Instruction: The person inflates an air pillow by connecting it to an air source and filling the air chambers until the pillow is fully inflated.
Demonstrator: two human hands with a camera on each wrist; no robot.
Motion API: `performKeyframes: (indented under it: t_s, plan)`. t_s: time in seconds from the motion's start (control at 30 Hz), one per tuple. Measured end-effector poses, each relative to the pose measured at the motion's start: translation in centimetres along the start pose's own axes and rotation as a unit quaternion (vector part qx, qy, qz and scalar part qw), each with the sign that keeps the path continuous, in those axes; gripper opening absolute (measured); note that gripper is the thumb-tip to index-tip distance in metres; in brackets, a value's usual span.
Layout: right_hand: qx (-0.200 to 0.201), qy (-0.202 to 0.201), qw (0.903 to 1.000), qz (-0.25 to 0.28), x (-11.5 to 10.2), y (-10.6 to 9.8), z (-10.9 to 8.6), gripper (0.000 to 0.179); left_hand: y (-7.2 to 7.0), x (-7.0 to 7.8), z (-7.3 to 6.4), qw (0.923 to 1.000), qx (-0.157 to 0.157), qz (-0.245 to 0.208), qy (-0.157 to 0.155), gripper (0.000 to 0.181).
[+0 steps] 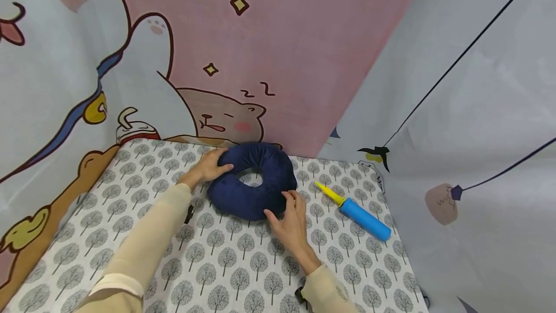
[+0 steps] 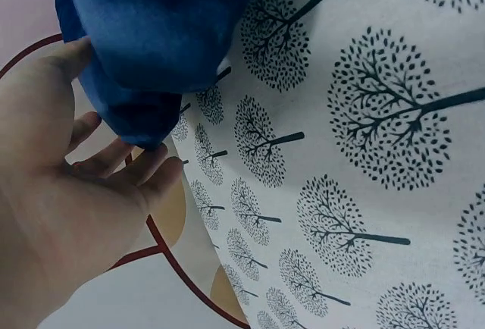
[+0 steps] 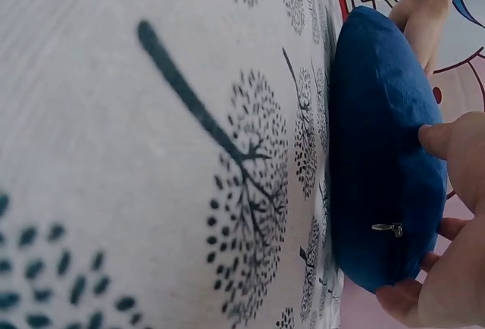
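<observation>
A navy blue U-shaped neck pillow [image 1: 276, 173] lies at the far middle of the table, its two ends toward the left. My left hand [image 1: 211, 165] grips the upper end of it, thumb on top; in the left wrist view the fingers curl at the edge of the plush cover. At the pillow's near right side, my right hand [image 1: 290, 219] holds the rim between thumb and fingers. The right wrist view shows the pillow's side edge-on, with a small metal zipper pull [image 3: 387, 228] on it. Some left fingers are hidden behind the cloth.
A blue hand pump [image 1: 365, 219] with a yellow nozzle [image 1: 328, 192] lies right of the pillow. The table carries a tree-print cloth [image 1: 226, 274]. Behind it hangs a cartoon-print curtain [image 1: 304, 62], with a pale curtain [image 1: 491, 100] along the right edge.
</observation>
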State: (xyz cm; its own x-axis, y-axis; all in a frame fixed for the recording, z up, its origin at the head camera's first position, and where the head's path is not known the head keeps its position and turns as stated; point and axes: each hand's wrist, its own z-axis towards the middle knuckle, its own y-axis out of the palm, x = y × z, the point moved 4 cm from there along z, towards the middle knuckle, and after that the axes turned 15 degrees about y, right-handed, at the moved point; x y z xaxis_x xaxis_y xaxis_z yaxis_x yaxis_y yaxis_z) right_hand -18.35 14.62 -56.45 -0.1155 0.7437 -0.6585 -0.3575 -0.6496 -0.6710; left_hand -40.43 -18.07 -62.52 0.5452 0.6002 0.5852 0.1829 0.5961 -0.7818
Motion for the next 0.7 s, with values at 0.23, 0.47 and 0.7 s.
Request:
performKeyframes:
  t_s: [0.23,0.47,0.7]
  plan:
    - [-0.016,0.051,0.9986,0.002,0.4,-0.2,-0.1,0.070,2.1,-4.5,1.6,0.9999,-0.001,0.014,-0.005,0.095]
    - [-0.053,0.086,0.9919,0.076,1.4,-0.8,0.3,0.062,0.2,-0.4,0.0,0.9988,0.033,-0.011,-0.033,0.099]
    - [-0.096,0.109,0.9751,0.168,3.4,-2.0,1.9,0.060,-5.0,11.7,-3.8,0.9971,0.010,-0.043,-0.062,0.081]
